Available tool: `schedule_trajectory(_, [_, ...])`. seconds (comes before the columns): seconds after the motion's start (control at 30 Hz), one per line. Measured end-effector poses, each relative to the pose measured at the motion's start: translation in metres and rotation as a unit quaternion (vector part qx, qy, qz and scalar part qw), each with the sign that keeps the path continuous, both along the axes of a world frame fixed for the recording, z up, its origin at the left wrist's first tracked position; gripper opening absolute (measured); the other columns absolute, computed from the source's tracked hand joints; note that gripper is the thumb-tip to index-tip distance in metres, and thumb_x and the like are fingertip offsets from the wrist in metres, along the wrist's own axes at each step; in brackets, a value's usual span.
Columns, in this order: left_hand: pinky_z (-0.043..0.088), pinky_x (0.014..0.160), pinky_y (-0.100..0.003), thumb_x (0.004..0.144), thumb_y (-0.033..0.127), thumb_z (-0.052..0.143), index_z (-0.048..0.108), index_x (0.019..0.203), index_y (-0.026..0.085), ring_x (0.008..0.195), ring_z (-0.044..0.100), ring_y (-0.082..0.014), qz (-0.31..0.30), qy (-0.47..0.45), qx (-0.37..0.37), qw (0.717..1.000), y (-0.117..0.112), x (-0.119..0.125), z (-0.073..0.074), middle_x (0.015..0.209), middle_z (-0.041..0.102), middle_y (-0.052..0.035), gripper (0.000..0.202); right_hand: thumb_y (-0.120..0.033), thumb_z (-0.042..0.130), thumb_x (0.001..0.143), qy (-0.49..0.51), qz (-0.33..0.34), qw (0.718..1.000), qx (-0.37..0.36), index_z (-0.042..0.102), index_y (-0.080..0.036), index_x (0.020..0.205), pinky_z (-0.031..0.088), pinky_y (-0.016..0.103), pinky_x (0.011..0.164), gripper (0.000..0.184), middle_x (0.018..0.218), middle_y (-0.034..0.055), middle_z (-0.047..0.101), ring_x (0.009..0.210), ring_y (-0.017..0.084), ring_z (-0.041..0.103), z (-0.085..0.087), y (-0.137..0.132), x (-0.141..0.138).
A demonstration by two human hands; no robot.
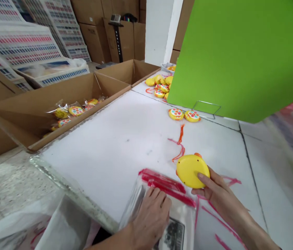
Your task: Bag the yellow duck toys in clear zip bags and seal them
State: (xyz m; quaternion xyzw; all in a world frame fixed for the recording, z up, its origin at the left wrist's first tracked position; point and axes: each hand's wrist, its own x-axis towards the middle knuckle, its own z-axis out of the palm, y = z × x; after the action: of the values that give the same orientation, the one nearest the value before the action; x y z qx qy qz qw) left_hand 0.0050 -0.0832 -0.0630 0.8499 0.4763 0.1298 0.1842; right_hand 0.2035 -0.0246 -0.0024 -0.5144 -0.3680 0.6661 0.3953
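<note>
Toy (pixel 192 171), yellow and round, sits gripped in the half-closed right hand (pixel 214 191) over the table (pixel 115 146), just right of the bag (pixel 181 211). Left hand (pixel 151 215) presses flat on the bag, nearer its red-striped mouth (pixel 162 182), which runs crosswise.

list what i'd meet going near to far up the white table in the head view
left hand on the clear bag, yellow toy in the right hand, orange cord, pair of toys, pile of yellow toys, open cardboard box
</note>
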Motion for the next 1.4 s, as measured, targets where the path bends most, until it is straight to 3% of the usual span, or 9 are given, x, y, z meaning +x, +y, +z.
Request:
schedule_trajectory(0.27, [0.03,0.098,-0.037,0.076,0.005,0.051,0.031,0.13,0.023,0.11,0.039,-0.0206,0.07,-0.149,-0.081,0.983,0.002,-0.007,0.002,0.122,0.048,-0.004,0.06,-0.042,0.061,0.081,0.001,0.042,0.993,-0.114,0.04,-0.03,0.132,0.053,0.035,0.067,0.056,0.121,0.0049,0.052,0.093,0.023,0.056,-0.005,-0.062,0.005])
schedule_trajectory(0.43, [0.035,0.084,-0.036,0.085,0.019,0.05,0.057,0.1,0.021,0.09,0.046,-0.0206,-0.013,-0.126,-0.077,0.989,0.007,-0.009,0.004,0.091,0.059,-0.002,0.017,-0.041,0.059,0.083,0.018,0.182,0.976,-0.121,0.042,-0.029,0.132,0.053,0.037,0.069,0.053,0.122,0.0081,0.051,0.094,0.024,0.057,-0.006,-0.077,0.009])
schedule_trajectory(0.6, [0.037,0.08,-0.034,0.087,0.014,0.041,0.057,0.082,0.016,0.085,0.046,-0.0195,-0.022,-0.096,-0.022,0.995,0.002,-0.006,-0.002,0.088,0.057,-0.0047,0.017,-0.039,0.057,0.085,0.1,0.025,0.992,-0.079,0.041,-0.032,0.13,0.052,0.035,0.072,0.049,0.12,0.0062,0.052,0.097,0.022,0.055,0.006,-0.063,-0.007])
schedule_trajectory(0.7, [0.037,0.084,-0.036,0.085,0.012,0.044,0.055,0.089,0.014,0.089,0.047,-0.021,-0.055,-0.075,0.023,0.995,-0.003,-0.005,-0.003,0.094,0.058,-0.0066,0.013,-0.044,0.054,0.084,0.005,0.013,1.0,-0.016,0.037,-0.031,0.131,0.052,0.033,0.066,0.052,0.112,0.0048,0.054,0.084,0.019,0.058,0.006,-0.054,-0.024])
schedule_trajectory(0.8, [0.037,0.085,-0.038,0.084,0.01,0.043,0.053,0.087,0.014,0.085,0.049,-0.0203,-0.066,-0.071,0.043,0.994,-0.007,-0.011,0.001,0.086,0.059,-0.0058,0.011,-0.05,0.047,0.086,-0.182,0.087,0.978,0.052,0.033,-0.026,0.131,0.049,0.03,0.059,0.052,0.089,0.001,0.059,0.058,0.014,0.055,-0.002,-0.054,-0.035])
schedule_trajectory(1.0, [0.039,0.082,-0.034,0.088,0.013,0.044,0.053,0.085,0.016,0.081,0.05,-0.0173,0.018,-0.205,0.073,0.976,-0.004,-0.04,0.026,0.083,0.061,-0.0044,0.009,-0.049,0.035,0.091,-0.302,0.179,0.931,0.1,0.029,-0.019,0.135,0.047,0.027,0.058,0.053,0.063,-0.0014,0.06,0.058,0.017,0.057,-0.018,-0.062,-0.024])
schedule_trajectory(1.17, [0.044,0.072,-0.027,0.088,0.026,0.046,0.056,0.099,0.017,0.081,0.055,-0.0164,0.16,-0.279,-0.103,0.941,0.007,-0.053,0.037,0.088,0.062,-0.0042,0.018,-0.048,0.034,0.092,-0.321,0.168,0.925,0.115,0.028,-0.018,0.138,0.048,0.027,0.058,0.056,0.066,-0.0002,0.06,0.057,0.017,0.058,-0.02,-0.066,-0.02])
schedule_trajectory(1.27, [0.041,0.059,-0.022,0.089,0.027,0.042,0.06,0.084,0.015,0.066,0.055,-0.0139,0.162,-0.3,-0.227,0.912,0.012,-0.049,0.033,0.073,0.061,-0.0016,0.022,-0.046,0.035,0.092,-0.337,0.182,0.913,0.139,0.029,-0.02,0.139,0.05,0.026,0.062,0.054,0.077,0.0025,0.063,0.062,0.017,0.06,-0.016,-0.065,-0.022])
schedule_trajectory(1.4, [0.04,0.059,-0.021,0.087,0.025,0.042,0.057,0.073,0.014,0.063,0.054,-0.0134,0.172,-0.341,-0.242,0.892,0.017,-0.04,0.029,0.067,0.059,-0.0017,0.023,-0.041,0.036,0.093,-0.367,0.23,0.88,0.197,0.045,-0.027,0.13,0.047,0.03,0.084,0.041,0.108,0.0055,0.063,0.097,0.021,0.059,-0.008,-0.061,-0.029])
